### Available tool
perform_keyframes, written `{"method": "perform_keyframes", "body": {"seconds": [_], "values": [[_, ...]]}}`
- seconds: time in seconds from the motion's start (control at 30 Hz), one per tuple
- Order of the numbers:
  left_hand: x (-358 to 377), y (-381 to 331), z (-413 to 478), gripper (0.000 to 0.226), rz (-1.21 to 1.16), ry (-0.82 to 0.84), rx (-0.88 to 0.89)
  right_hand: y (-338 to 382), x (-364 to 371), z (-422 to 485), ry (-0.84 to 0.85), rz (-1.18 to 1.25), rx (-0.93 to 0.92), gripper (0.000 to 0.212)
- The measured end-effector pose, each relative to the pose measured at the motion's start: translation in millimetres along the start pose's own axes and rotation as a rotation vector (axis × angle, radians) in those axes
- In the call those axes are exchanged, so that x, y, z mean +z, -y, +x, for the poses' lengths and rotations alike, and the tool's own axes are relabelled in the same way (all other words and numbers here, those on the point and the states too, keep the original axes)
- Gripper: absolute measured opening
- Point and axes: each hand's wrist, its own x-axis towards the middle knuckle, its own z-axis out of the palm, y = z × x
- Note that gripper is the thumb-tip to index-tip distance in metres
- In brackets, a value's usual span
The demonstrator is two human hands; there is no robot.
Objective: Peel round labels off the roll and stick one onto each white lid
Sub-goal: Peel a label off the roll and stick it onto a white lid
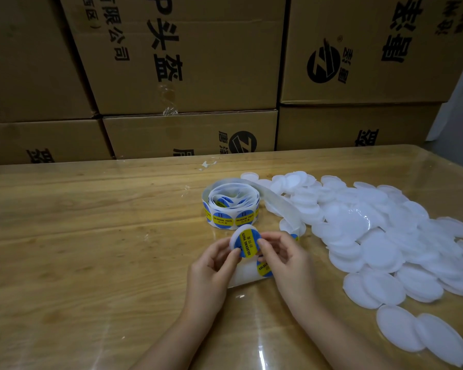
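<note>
1. The left hand (211, 268) pinches the left edge of a white lid (236, 236) between thumb and curled fingers and holds it tilted above the table (91, 236).
2. The right hand (289, 260) pinches the same lid from the opposite side. Its thumb lies on the right edge of the round label (247, 244), and its other fingers are curled.
3. That blue and yellow label reads "SOLDERING PASTE" and covers most of the lid's face. The lid sits between the two hands, at their fingertips.
4. The label roll (231, 209) stands on the table just beyond the fingertips of both hands.
5. A bare backing strip (281, 204) leaves the roll, arcs beyond the right hand and comes down beside its knuckles.
6. A second label (263, 268) shows below the held lid, partly hidden under the right thumb, on pale backing that lies between the hands.
7. A pile of white lids (372, 231) spreads over the table to the outer side of the right hand, reaching back past the roll and forward alongside the right forearm.
8. Cardboard boxes (185, 49) with printed characters are stacked along the table's far edge, well beyond both hands.
</note>
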Motion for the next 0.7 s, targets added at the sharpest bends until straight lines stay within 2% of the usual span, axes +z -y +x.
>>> {"method": "perform_keyframes", "body": {"seconds": [0.13,0.23,0.37,0.43,0.53,0.6,0.7], "values": [[-2,-2,3,0.020,-0.117,-0.010,-0.050,0,0,-1,-0.013,-0.048,-0.064,0.021],[-6,-1,7,0.020,-0.235,-0.042,-0.174,-2,-5,2,-0.053,-0.102,-0.037,0.022],[-10,0,13,0.029,-0.370,-0.035,-0.281,-5,-16,9,-0.051,-0.580,-0.401,0.026],[-11,-1,15,0.031,-0.434,-0.046,-0.300,-2,-17,10,-0.091,-0.739,-0.574,0.028],[-12,-2,18,0.029,-0.468,-0.062,-0.308,0,-20,10,-0.113,-0.949,-0.722,0.034],[-13,-1,19,0.025,-0.460,-0.069,-0.306,-2,-24,11,-0.090,-1.121,-0.705,0.035],[-12,0,19,0.019,-0.425,-0.086,-0.304,5,-28,13,-0.018,-1.367,-0.557,0.028]]}}
